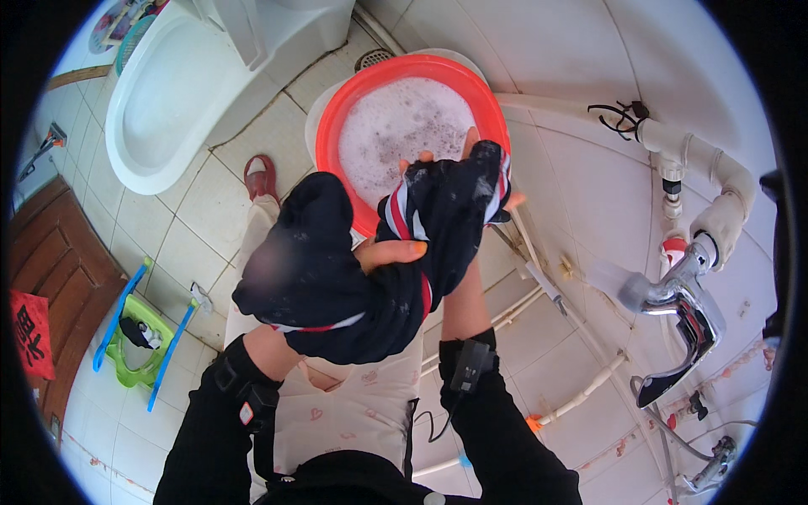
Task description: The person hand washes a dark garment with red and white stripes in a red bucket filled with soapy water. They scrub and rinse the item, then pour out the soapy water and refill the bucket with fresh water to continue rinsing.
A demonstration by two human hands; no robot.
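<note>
A black garment (341,271) with red and white stripes is bunched up in both of my hands, and whitish flecks show on its cloth. My left hand (392,252) grips it near the middle. The thumb lies on top there, while most of the palm is hidden under the fabric. Fingers of my right hand (471,142) show past the far right end, with the cloth draped over the rest of that hand. Beyond and partly beneath the garment stands a red plastic basin (413,63) of foamy water (404,120).
A white pedestal washbasin (120,139) stands at upper left. On the right wall are a chrome faucet (688,315) and white pipes (682,142). A green and blue plastic frame (142,372) is at left, by a brown wooden door (69,246). A floor drain (374,59) lies behind the basin.
</note>
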